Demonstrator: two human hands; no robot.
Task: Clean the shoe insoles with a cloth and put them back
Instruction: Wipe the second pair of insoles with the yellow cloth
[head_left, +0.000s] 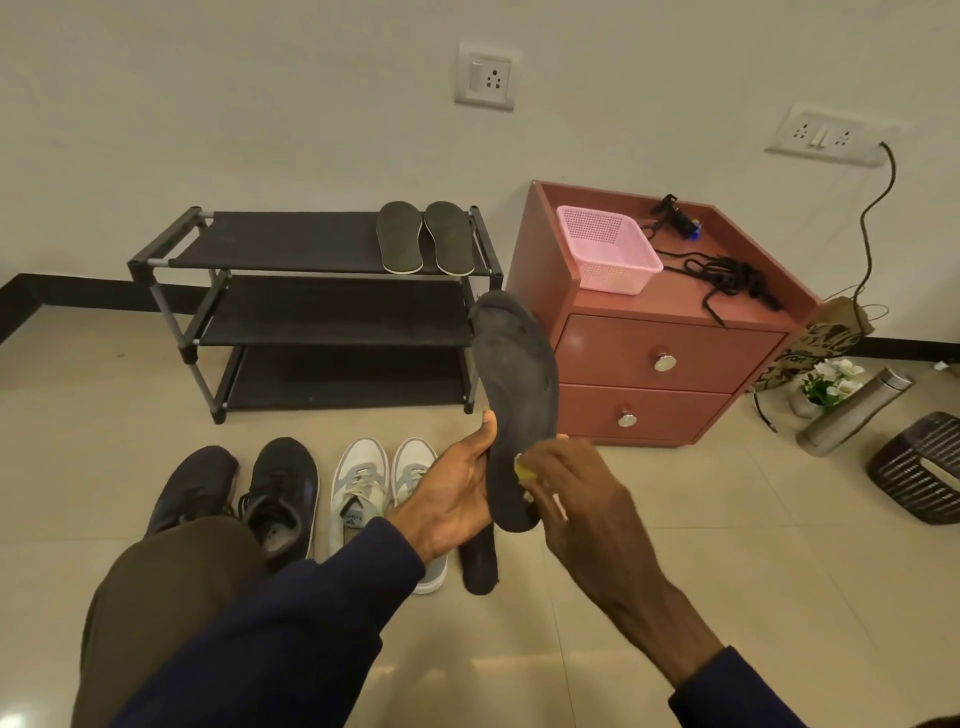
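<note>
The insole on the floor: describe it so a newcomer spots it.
Find the black shoe rack by the wall; two pairs of shoes stand before it. Right of the white pair lies a dark insole, flat on the tiles, unlike the insole held up or the two insoles atop the rack.
</note>
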